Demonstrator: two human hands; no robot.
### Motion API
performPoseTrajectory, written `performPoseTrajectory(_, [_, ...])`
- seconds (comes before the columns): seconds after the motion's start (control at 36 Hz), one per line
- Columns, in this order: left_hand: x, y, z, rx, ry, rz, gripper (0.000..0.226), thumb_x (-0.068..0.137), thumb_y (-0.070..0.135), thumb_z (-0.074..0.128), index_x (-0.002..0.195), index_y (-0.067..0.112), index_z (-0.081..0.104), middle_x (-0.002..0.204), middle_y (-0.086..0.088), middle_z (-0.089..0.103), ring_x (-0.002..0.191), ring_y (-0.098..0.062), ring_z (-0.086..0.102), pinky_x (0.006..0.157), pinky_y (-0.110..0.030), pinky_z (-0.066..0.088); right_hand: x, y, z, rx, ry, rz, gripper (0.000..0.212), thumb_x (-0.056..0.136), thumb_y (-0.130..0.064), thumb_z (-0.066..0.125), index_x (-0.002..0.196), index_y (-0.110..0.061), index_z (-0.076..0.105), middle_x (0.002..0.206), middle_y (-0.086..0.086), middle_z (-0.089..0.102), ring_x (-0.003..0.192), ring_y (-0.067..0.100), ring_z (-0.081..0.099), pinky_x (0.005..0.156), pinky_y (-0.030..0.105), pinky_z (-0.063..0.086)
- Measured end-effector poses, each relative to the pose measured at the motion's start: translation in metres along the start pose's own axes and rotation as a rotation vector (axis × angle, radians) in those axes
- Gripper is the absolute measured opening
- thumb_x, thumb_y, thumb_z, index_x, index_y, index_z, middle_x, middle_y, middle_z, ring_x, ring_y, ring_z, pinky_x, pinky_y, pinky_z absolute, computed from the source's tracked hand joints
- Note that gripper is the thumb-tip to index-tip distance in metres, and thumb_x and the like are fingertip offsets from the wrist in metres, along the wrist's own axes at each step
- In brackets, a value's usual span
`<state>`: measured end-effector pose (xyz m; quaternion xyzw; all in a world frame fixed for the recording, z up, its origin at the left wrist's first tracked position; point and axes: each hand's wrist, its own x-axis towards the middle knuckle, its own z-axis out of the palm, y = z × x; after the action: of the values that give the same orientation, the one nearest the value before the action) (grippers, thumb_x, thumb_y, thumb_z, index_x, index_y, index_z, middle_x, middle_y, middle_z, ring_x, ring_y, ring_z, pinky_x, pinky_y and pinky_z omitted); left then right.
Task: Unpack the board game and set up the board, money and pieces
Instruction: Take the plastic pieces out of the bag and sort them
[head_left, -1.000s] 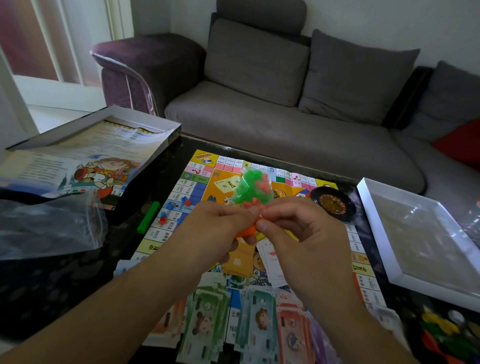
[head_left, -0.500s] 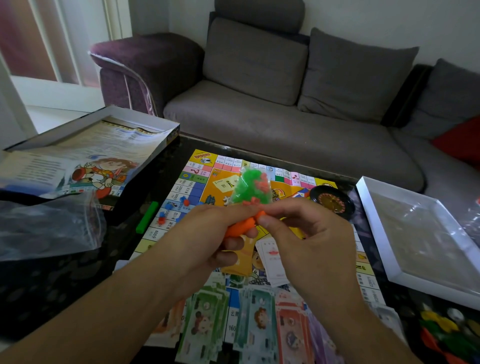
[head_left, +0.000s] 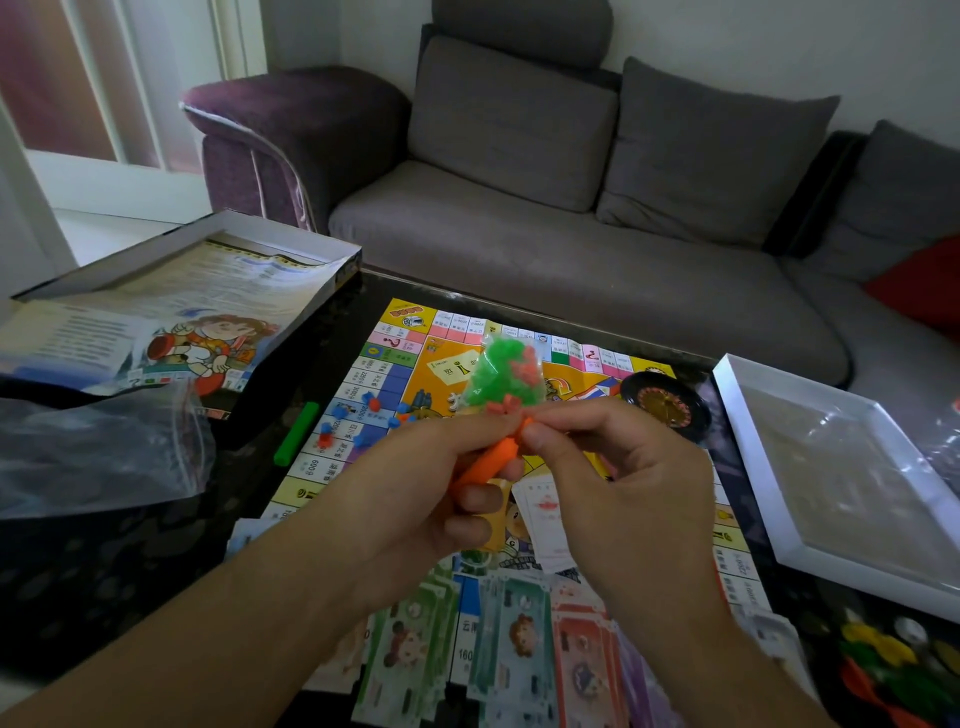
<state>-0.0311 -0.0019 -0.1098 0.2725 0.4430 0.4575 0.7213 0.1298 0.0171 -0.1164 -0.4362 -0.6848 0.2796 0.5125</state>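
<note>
Daylight came from the window (head_left: 104, 78) at upper left, leaving the room dim and the dark tabletop (head_left: 104, 561) murky. Glare caught the plastic bag (head_left: 93, 452) and the white tray (head_left: 753, 467). The wide lens bowed the sofa (head_left: 571, 249) and edges. The game pieces at lower right (head_left: 883, 660) were blurred.

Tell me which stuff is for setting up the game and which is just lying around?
For the game:
left hand and right hand holding the bag of pieces
orange clip
board
play money
roulette wheel

Lying about:
empty plastic bag
green clip
sofa
</note>
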Motion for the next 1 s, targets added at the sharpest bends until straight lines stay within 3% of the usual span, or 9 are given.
performPoseTrajectory(0.36, [0.002,-0.002,0.004,-0.081,0.013,0.011,0.018,0.098,0.027,0.065,0.103,0.009,0.063,0.071,0.0,0.055,0.052,-0.008,0.035,0.045,-0.02,0.022,0.006,-0.002,-0.008,-0.036,-0.15,-0.078,0.024,0.091,-0.006,0.077,0.103,-0.027,0.076,0.099,-0.012,0.076,0.1,0.018,0.073,0.086,0.036,0.061])
performPoseTrajectory(0.69, [-0.001,0.002,0.0,-0.099,-0.087,-0.013,0.019,0.092,0.029,0.07,0.099,0.013,0.063,0.072,0.0,0.053,0.055,-0.009,0.031,0.05,-0.022,0.017,0.009,-0.004,-0.011,0.088,-0.161,-0.014,0.02,0.092,-0.003,0.076,0.1,-0.021,0.077,0.094,-0.009,0.08,0.098,0.017,0.076,0.089,0.036,0.06])
performPoseTrajectory(1.0, [-0.003,-0.002,0.005,-0.069,-0.021,0.022,0.02,0.093,0.03,0.07,0.087,0.012,0.065,0.07,0.0,0.056,0.053,-0.008,0.034,0.047,-0.021,0.021,0.007,-0.004,-0.013,-0.141,-0.132,-0.256,0.018,0.09,-0.006,0.08,0.103,-0.018,0.074,0.093,-0.016,0.075,0.093,0.012,0.074,0.08,0.027,0.06])
